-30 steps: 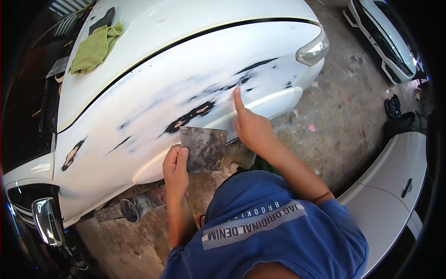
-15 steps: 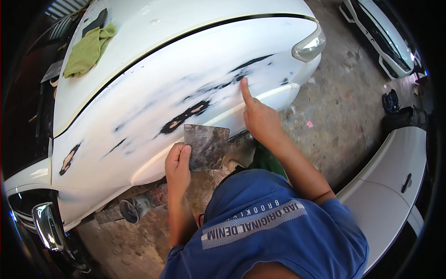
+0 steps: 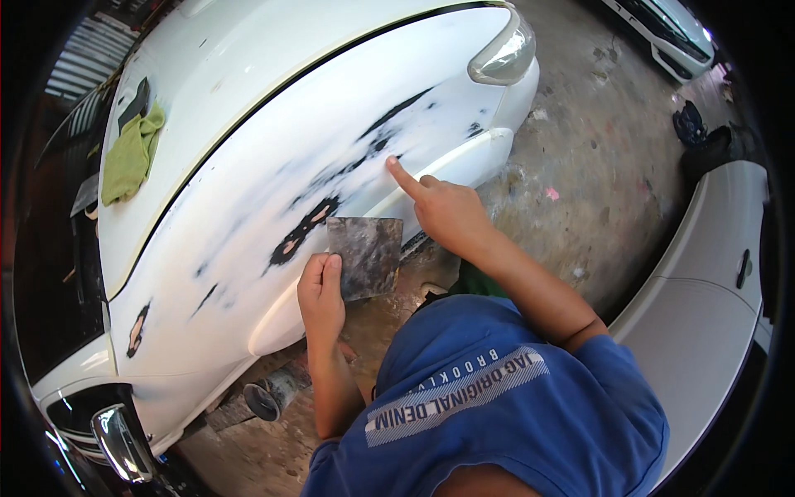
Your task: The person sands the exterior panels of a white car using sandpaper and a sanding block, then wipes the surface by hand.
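My left hand (image 3: pixel 321 294) grips a thin, dark, mottled square plate (image 3: pixel 364 258) by its left edge, thumb on top. The plate is held in front of the side of a white car (image 3: pixel 228 282), and whether it touches the panel is hard to tell. My right hand (image 3: pixel 451 214) holds nothing. Its index finger is stretched out and its other fingers are bent. That fingertip is at the panel, just below some dark spots, touching or very close. The panel is whitish and sanded-looking, with black streaks and a black patch (image 3: pixel 306 230) showing tan spots.
A green cloth (image 3: pixel 132 157) lies on the car at the left. The rear lamp (image 3: pixel 505 51) sits at the upper right of the panel. A silver car (image 3: pixel 696 306) stands on the right, and another vehicle (image 3: pixel 675 37) at the far right. A dark cup-like object (image 3: pixel 263 401) is on the floor.
The view has shifted, so the car appears farther left. My right fingertip has moved slightly down the panel, off the dark streak. My left hand still holds the plate.
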`<state>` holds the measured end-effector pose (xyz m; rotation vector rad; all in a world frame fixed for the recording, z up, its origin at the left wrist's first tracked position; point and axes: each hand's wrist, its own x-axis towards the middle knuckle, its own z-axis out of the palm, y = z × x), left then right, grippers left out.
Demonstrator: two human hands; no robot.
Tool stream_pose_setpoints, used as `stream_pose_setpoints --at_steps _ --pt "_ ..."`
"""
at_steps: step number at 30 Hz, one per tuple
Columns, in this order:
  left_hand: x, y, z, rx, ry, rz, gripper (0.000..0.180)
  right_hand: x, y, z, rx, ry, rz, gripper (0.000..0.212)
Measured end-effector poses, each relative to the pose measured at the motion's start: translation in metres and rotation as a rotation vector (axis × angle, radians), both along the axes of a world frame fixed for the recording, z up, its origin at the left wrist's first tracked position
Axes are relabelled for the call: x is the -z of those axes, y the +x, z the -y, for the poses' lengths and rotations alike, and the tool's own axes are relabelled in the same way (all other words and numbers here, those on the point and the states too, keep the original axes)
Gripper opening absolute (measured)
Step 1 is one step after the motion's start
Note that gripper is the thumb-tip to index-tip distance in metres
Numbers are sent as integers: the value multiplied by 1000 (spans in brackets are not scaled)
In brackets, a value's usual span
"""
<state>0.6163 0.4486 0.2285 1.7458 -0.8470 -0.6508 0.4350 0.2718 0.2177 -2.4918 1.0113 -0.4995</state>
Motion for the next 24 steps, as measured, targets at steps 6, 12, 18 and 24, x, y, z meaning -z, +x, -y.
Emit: stream_pose_setpoints --at_steps 6,12,18,24 --pt "-12 -11 31 148 133 178 24 -1 -14 1 -40 458 584 32" --pt "-19 -27 63 238 128 179 27 5 -6 6 -30 797 628 24" --pt "-11 -15 66 214 202 94 30 21 6 35 28 836 720 24" --pt "-5 -12 72 145 175 91 31 9 11 40 79 752 621 25"
